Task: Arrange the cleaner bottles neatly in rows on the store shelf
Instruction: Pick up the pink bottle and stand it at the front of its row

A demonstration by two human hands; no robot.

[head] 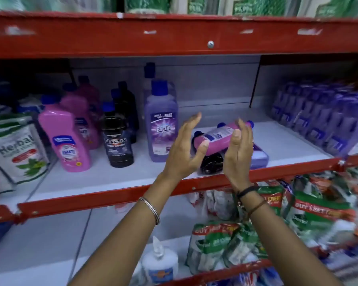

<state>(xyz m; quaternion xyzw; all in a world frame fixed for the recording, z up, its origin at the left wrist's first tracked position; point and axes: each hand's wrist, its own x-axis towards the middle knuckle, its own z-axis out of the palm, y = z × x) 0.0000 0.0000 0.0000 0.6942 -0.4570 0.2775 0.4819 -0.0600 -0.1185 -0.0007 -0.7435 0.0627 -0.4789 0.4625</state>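
Note:
On the white shelf board (103, 176) stand rows of cleaner bottles: pink ones (64, 137) at the left, black ones (117, 141) beside them, and a purple Bactin bottle (160, 124) in the middle. To the right lies a small heap of bottles on their sides: a pink one (219, 139) on top, a black one (212, 163) beneath and a purple one (258, 157) at the right. My left hand (184, 151) and right hand (239, 151) hover open on either side of the lying pink bottle, palms facing each other, thumbs close to it without a clear grip.
Purple refill packs (322, 120) fill the shelf's right end. Herbal pouches (15, 149) lean at the left. The red shelf edge (112, 197) runs below my wrists. The lower shelf holds green-and-white pouches (298, 219) and a white bottle (159, 263). Green packs sit above.

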